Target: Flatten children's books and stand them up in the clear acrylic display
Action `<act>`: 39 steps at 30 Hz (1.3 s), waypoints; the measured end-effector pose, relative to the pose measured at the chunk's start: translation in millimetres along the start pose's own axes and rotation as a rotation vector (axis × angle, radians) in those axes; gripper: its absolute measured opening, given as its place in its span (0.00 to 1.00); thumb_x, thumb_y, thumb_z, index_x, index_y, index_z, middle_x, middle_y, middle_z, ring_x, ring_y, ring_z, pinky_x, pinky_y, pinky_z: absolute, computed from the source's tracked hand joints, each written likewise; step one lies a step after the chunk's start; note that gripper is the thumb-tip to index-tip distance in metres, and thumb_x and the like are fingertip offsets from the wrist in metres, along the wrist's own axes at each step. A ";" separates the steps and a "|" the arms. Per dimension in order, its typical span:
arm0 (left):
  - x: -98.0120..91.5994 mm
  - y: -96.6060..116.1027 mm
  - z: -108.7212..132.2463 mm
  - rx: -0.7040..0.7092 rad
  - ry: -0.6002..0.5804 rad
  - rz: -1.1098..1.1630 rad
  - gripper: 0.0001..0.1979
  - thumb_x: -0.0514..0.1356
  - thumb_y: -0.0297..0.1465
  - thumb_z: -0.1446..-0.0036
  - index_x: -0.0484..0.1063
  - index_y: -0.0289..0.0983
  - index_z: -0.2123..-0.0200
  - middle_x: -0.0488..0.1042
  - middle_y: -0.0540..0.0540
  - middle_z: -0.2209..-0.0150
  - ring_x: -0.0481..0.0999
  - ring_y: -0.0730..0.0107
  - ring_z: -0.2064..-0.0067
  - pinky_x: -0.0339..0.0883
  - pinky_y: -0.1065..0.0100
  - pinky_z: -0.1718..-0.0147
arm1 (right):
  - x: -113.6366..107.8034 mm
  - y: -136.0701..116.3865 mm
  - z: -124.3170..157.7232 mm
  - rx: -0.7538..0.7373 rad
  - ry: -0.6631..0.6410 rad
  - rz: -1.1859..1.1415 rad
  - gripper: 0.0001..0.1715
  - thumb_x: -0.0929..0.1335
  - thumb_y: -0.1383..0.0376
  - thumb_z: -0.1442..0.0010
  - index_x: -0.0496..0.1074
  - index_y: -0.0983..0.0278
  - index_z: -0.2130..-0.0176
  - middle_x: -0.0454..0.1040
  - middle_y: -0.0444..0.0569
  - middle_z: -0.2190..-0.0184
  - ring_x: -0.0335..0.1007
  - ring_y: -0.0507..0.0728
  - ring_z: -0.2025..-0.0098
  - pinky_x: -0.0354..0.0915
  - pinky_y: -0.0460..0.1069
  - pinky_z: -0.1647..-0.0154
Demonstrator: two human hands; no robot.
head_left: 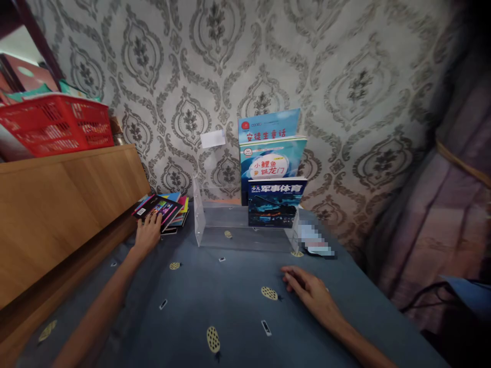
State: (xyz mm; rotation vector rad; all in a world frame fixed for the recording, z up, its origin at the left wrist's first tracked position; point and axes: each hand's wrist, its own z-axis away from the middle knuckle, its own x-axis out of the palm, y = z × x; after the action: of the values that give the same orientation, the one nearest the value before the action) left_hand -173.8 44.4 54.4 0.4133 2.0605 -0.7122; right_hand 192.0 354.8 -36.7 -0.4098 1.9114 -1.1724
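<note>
My left hand (pixel 149 230) reaches to a pile of books at the left, its spread fingers lying on the near part of a black-covered book (pixel 163 207) on top. Under it, other books (pixel 185 205) with blue, yellow and pink edges lie stacked unevenly. My right hand (pixel 307 289) rests on the tablecloth with loosely bent fingers, holding nothing. Ahead stands a clear stepped book rack (pixel 226 240). At its right side three books stand in tiers: a dark blue book (pixel 276 204) in front, a teal book (pixel 274 158) behind, and a light blue book (pixel 268 125) at the back.
A blurred-out flat object (pixel 316 240) lies right of the rack. The dark tablecloth (pixel 192 317) has a pineapple print. Along the left runs a wooden panel (pixel 76 194), with a red basket (pixel 57 122) on top. A patterned wall closes the back; a curtain (pixel 429 204) hangs right.
</note>
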 end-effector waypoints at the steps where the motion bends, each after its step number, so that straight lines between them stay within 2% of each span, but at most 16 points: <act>1: 2.1 0.9 1.4 -0.002 -0.010 0.001 0.29 0.45 0.21 0.40 0.62 0.31 0.35 0.64 0.28 0.35 0.65 0.41 0.36 0.55 0.40 0.41 | -0.3 -0.6 0.3 0.000 -0.001 0.001 0.24 0.62 0.46 0.43 0.76 0.60 0.62 0.78 0.50 0.74 0.77 0.62 0.70 0.71 0.55 0.65; 6: 7.1 3.4 22.9 -0.004 -0.027 0.001 0.30 0.45 0.21 0.40 0.62 0.30 0.34 0.62 0.27 0.34 0.65 0.40 0.36 0.57 0.38 0.42 | -1.3 1.0 0.5 0.007 -0.021 0.008 0.26 0.63 0.46 0.44 0.76 0.61 0.59 0.79 0.50 0.72 0.78 0.61 0.70 0.72 0.55 0.65; 14: 4.6 9.6 93.1 0.033 -0.081 -0.034 0.32 0.47 0.18 0.41 0.62 0.34 0.33 0.61 0.34 0.33 0.63 0.47 0.33 0.60 0.45 0.40 | -0.8 3.5 -0.1 -0.013 -0.026 0.007 0.25 0.63 0.47 0.43 0.76 0.62 0.58 0.80 0.51 0.71 0.78 0.61 0.70 0.73 0.56 0.64; 16: 1.2 7.3 110.4 0.058 -0.143 0.001 0.33 0.47 0.18 0.42 0.62 0.36 0.33 0.61 0.35 0.32 0.62 0.47 0.33 0.61 0.44 0.40 | -0.6 3.8 0.2 -0.010 -0.025 0.002 0.24 0.63 0.48 0.43 0.75 0.62 0.59 0.80 0.51 0.71 0.78 0.61 0.70 0.73 0.56 0.64; 19: -4.5 -5.9 127.1 0.135 -0.379 0.139 0.35 0.50 0.19 0.44 0.61 0.43 0.33 0.59 0.39 0.31 0.61 0.48 0.32 0.63 0.43 0.42 | 0.0 5.7 0.5 -0.007 -0.034 0.004 0.24 0.63 0.48 0.42 0.75 0.61 0.59 0.80 0.51 0.70 0.78 0.61 0.69 0.73 0.55 0.65; 21: -5.9 -19.2 127.8 0.206 -0.568 0.306 0.38 0.54 0.21 0.46 0.60 0.47 0.33 0.61 0.43 0.32 0.63 0.53 0.33 0.64 0.47 0.41 | 0.4 7.5 0.6 -0.002 -0.038 0.011 0.24 0.63 0.48 0.42 0.75 0.62 0.58 0.80 0.51 0.70 0.78 0.61 0.69 0.73 0.55 0.65; 23: -3.4 -31.2 118.8 0.236 -0.644 0.469 0.37 0.56 0.24 0.46 0.60 0.47 0.33 0.66 0.46 0.34 0.68 0.59 0.36 0.63 0.57 0.40 | 0.6 8.6 0.7 -0.002 -0.035 0.023 0.25 0.63 0.48 0.42 0.76 0.62 0.57 0.80 0.51 0.70 0.78 0.61 0.68 0.72 0.55 0.64; 24: -0.5 -35.5 111.2 0.212 -0.618 0.514 0.34 0.57 0.27 0.44 0.62 0.46 0.34 0.68 0.47 0.36 0.70 0.60 0.38 0.63 0.60 0.40 | 0.5 8.5 0.8 -0.006 -0.037 0.030 0.25 0.63 0.48 0.42 0.76 0.62 0.57 0.80 0.51 0.70 0.78 0.61 0.68 0.72 0.55 0.64; 26: 8.9 -38.6 93.0 0.014 -0.506 0.475 0.25 0.56 0.35 0.39 0.68 0.46 0.38 0.72 0.47 0.38 0.71 0.58 0.39 0.65 0.60 0.41 | 0.2 7.4 1.2 -0.019 -0.045 0.036 0.24 0.63 0.49 0.41 0.76 0.62 0.57 0.80 0.51 0.70 0.78 0.61 0.68 0.72 0.55 0.64; 28: 22.0 -34.4 76.0 -0.150 -0.428 0.402 0.26 0.49 0.40 0.34 0.63 0.40 0.36 0.67 0.38 0.36 0.66 0.49 0.36 0.63 0.48 0.41 | -0.1 5.5 1.5 -0.028 -0.050 0.033 0.23 0.63 0.50 0.41 0.76 0.62 0.57 0.80 0.50 0.70 0.78 0.60 0.69 0.73 0.54 0.64; 31: 44.5 -21.1 62.9 -0.320 -0.389 0.334 0.30 0.43 0.43 0.32 0.60 0.32 0.34 0.62 0.26 0.35 0.62 0.38 0.35 0.61 0.34 0.45 | 0.0 2.7 1.7 -0.036 -0.044 0.028 0.22 0.63 0.51 0.41 0.75 0.62 0.58 0.80 0.50 0.71 0.78 0.60 0.70 0.73 0.54 0.64; 35: 67.4 -10.7 66.8 -0.379 -0.379 0.300 0.32 0.40 0.45 0.32 0.59 0.31 0.34 0.60 0.26 0.33 0.59 0.38 0.32 0.56 0.32 0.42 | 0.7 0.4 1.9 -0.045 -0.039 0.035 0.21 0.62 0.52 0.41 0.75 0.62 0.59 0.79 0.50 0.71 0.78 0.60 0.70 0.73 0.54 0.65; 39: 75.2 -9.6 78.9 -0.296 -0.371 0.291 0.30 0.42 0.43 0.32 0.59 0.34 0.33 0.60 0.30 0.32 0.58 0.45 0.31 0.56 0.39 0.39 | 1.2 -0.9 2.7 -0.040 -0.053 0.067 0.21 0.61 0.53 0.40 0.75 0.63 0.59 0.80 0.50 0.71 0.78 0.60 0.70 0.72 0.54 0.65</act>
State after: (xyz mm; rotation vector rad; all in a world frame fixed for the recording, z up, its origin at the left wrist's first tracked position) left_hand -169.3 -10.9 -39.9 0.3691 1.6750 -0.2769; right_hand 193.2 352.0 -37.1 -0.3919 1.8910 -1.0714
